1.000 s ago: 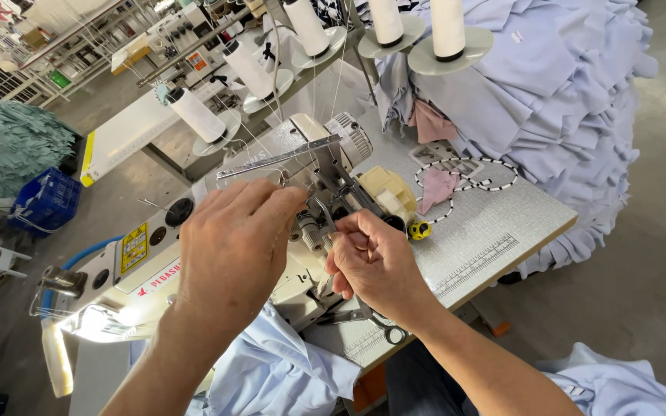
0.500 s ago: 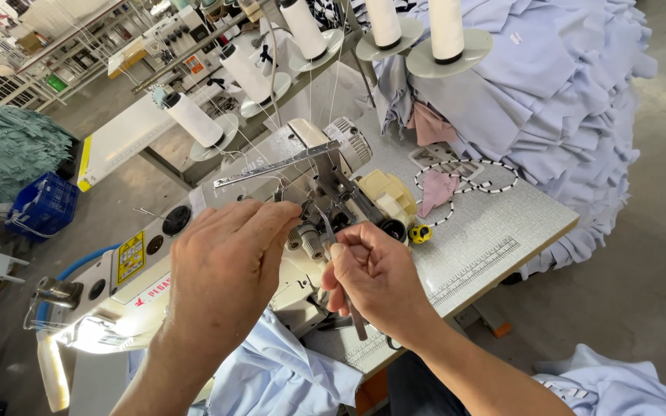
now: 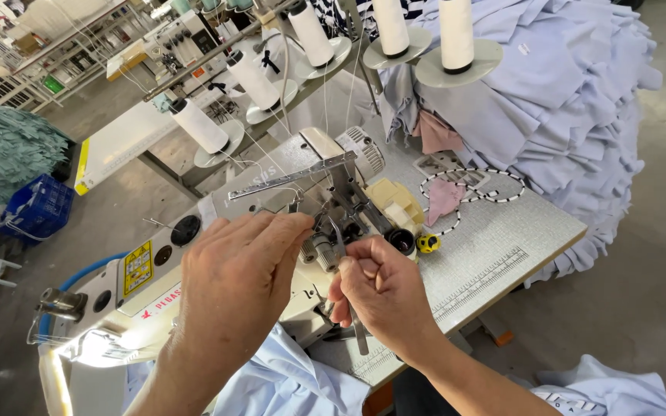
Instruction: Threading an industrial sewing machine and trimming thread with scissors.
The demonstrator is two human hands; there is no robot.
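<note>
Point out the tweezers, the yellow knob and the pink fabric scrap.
tweezers (image 3: 359, 333): head view, on the lower shaft below the right hand.
yellow knob (image 3: 427, 243): head view, on its rounded top.
pink fabric scrap (image 3: 442, 198): head view, on its middle.

Two bare hands, no gloves, no sleeves.
Left hand (image 3: 237, 285) and right hand (image 3: 383, 296) both uncovered, forearms bare up to the frame edge. No rings, watch or bands seen. Fine hair on left forearm, knuckles creased, short plain nails where visible.
</note>
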